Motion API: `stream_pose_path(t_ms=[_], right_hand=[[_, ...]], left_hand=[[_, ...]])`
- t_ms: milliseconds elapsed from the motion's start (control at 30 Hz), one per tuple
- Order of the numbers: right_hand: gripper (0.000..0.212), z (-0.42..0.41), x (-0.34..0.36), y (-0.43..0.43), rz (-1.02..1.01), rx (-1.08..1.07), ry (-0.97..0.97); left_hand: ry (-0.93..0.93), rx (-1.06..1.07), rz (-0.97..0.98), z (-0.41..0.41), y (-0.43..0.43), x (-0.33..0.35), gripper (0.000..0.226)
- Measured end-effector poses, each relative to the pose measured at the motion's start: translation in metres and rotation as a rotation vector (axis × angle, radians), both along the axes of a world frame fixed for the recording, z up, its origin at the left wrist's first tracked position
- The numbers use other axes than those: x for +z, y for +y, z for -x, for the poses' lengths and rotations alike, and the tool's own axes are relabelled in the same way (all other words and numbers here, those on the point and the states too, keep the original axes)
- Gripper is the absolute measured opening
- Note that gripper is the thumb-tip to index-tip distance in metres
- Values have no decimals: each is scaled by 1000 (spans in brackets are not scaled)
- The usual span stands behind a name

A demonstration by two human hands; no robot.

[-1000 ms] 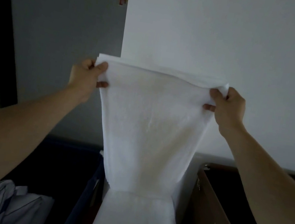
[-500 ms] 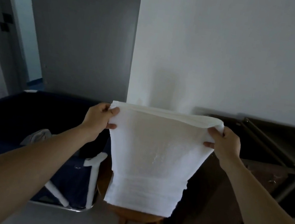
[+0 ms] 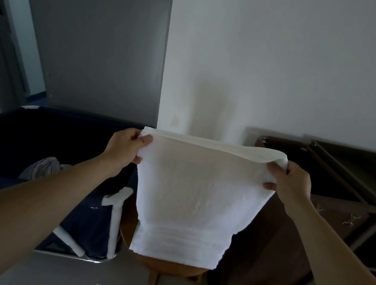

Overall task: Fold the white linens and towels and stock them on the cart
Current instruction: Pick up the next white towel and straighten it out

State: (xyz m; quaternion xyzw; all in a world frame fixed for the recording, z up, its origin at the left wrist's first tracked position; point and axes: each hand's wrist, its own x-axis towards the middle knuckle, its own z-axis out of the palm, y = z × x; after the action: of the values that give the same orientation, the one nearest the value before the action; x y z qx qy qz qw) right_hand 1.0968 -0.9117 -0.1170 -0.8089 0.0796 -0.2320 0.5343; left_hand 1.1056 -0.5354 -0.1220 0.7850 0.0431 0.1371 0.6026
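Observation:
A white towel (image 3: pixel 197 192) hangs doubled in front of me, its folded top edge stretched level between both hands. My left hand (image 3: pixel 124 149) pinches the top left corner, thumb on the near side. My right hand (image 3: pixel 291 181) pinches the top right corner the same way. The towel's lower hem hangs just above a wooden stool (image 3: pixel 164 266). The brown cart (image 3: pixel 352 201) with its metal frame stands to the right, close to my right forearm.
A dark blue laundry bin (image 3: pixel 36 150) on a white frame stands at the left, with some pale cloth (image 3: pixel 42 167) inside. A white wall is straight ahead, a grey door panel beside it. Grey floor shows below.
The towel and both hands have come down from high against the wall to about waist height, and the hanging part is shorter. The view has tilted, bringing the cart and bin into sight.

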Motion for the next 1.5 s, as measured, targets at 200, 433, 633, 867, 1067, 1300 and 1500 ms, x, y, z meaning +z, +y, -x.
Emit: stream_pose_path(t_ms=[200,433,633,867,1067,1300,1500], right_hand=[[13,-117,-16,5,87,-23,65],[25,-272,-135,-2,118,33,504],[20,-341,-232,-1,39,110,720],[19,-349,-268,2,41,20,746],[12,-357,-255,4,7,5,657],[31,-377,-278,15,94,-124,670],[79,-343,-266,34,675,-125,510]], left_hand=[[49,67,-38,-105,1,-18,21],[401,96,-91,-244,-9,-137,18],[672,98,-120,-315,-24,-233,23],[757,124,50,-329,-26,-277,20],[588,111,-143,-335,-18,-275,13],[598,104,-307,-353,-34,-304,37],[323,-26,-886,-330,-44,-296,83]])
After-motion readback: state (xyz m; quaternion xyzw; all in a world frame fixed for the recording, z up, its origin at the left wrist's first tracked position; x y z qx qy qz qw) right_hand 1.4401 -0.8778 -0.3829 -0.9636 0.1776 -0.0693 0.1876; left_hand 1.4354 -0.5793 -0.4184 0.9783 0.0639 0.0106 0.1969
